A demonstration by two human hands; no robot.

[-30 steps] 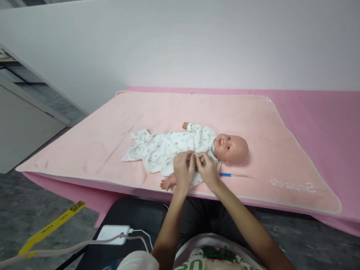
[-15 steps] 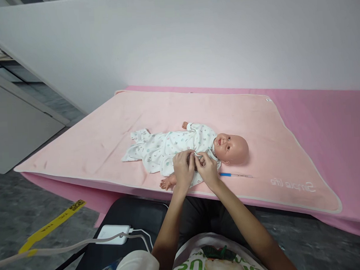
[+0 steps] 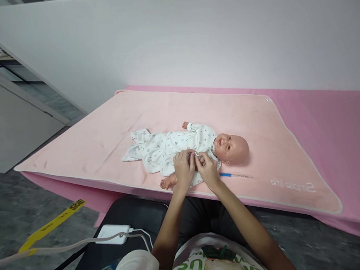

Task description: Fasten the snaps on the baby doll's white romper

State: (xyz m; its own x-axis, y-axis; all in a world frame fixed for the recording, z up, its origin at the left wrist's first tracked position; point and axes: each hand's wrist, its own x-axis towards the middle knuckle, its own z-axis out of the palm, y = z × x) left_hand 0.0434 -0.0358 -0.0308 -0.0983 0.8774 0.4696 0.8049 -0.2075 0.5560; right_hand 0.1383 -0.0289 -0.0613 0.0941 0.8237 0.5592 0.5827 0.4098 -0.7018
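Pale pink, the blanket covers our desk, and the doll lies on it face up, head to our right. Our left hand and right hand sit close together at its chest, each grip pinching the white suit. A blue-tipped pen lies near our right hand.
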